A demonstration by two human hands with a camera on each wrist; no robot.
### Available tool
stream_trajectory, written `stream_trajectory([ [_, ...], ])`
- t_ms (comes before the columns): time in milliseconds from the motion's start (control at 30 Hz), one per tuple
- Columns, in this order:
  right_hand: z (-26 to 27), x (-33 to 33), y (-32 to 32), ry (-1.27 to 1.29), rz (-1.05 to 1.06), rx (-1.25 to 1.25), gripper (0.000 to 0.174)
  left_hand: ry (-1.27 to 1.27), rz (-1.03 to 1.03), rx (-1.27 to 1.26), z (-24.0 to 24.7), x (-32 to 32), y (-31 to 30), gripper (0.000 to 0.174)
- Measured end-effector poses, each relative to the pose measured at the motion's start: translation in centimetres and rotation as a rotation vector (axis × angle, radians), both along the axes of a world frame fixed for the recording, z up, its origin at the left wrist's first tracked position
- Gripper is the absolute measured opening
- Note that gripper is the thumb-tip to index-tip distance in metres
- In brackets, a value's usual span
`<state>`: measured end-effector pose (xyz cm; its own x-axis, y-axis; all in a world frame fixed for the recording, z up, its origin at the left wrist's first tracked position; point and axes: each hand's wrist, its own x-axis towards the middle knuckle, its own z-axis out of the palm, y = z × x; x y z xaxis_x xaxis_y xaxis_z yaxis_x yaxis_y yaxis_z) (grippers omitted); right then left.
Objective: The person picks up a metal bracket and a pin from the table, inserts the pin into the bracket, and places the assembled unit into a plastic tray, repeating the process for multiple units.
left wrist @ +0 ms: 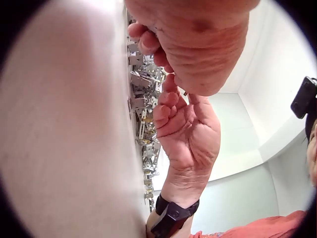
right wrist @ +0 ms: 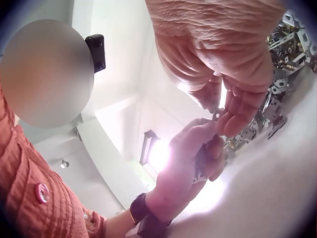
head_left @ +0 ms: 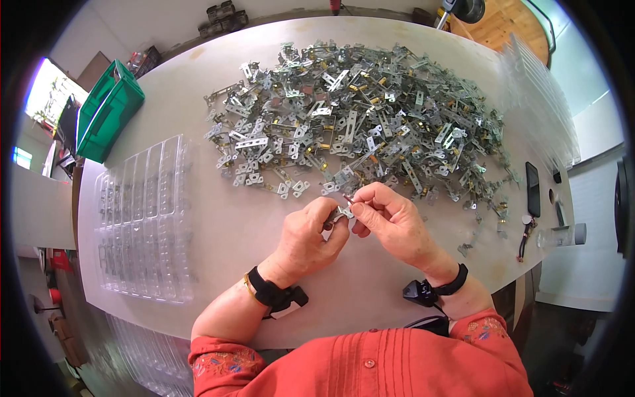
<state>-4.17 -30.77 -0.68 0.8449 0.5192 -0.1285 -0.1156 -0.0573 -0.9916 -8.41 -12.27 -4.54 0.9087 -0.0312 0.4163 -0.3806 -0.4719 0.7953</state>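
Above the near part of the table, both hands meet fingertip to fingertip. My left hand [head_left: 308, 237] grips a small silver metal bracket [head_left: 343, 213] between thumb and curled fingers. My right hand [head_left: 399, 223] pinches a thin, dark reddish piece [head_left: 348, 200] at the bracket's upper end. In the right wrist view, a metal part with small holes [right wrist: 199, 178] also pokes out from the left palm. The left wrist view shows the right hand [left wrist: 185, 129] with its fingers folded in; the left hand's own fingers hide the part there.
A large heap of metal brackets [head_left: 370, 119] covers the far middle of the table [head_left: 218, 291]. Clear compartment trays [head_left: 142, 221] lie at left, near a green crate [head_left: 109, 109]. At right are stacked plastic trays [head_left: 539, 99], a phone [head_left: 532, 188] and a bottle [head_left: 562, 235].
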Motion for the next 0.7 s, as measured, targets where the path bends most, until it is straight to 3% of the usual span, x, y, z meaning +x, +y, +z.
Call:
stream_trajectory([
  [300,-0.1,0.4,-0.2,-0.155,-0.071,-0.004,0.009,0.061,-0.099,-0.039,1.5,0.0,1.1,0.026],
  [400,0.0,0.9,-0.8,-0.182,-0.109,0.017,0.009,0.063,-0.119,-0.165,0.9,0.2,1.6,0.028],
  [500,0.0,1.2,-1.1,-0.192,-0.159,0.058,0.009,0.326,-0.163,-0.389,0.3,0.0,1.8,0.039],
  [700,0.1,1.7,-1.5,-0.207,-0.165,0.066,0.008,0.573,-0.386,-0.58,0.7,0.2,2.1,0.035],
])
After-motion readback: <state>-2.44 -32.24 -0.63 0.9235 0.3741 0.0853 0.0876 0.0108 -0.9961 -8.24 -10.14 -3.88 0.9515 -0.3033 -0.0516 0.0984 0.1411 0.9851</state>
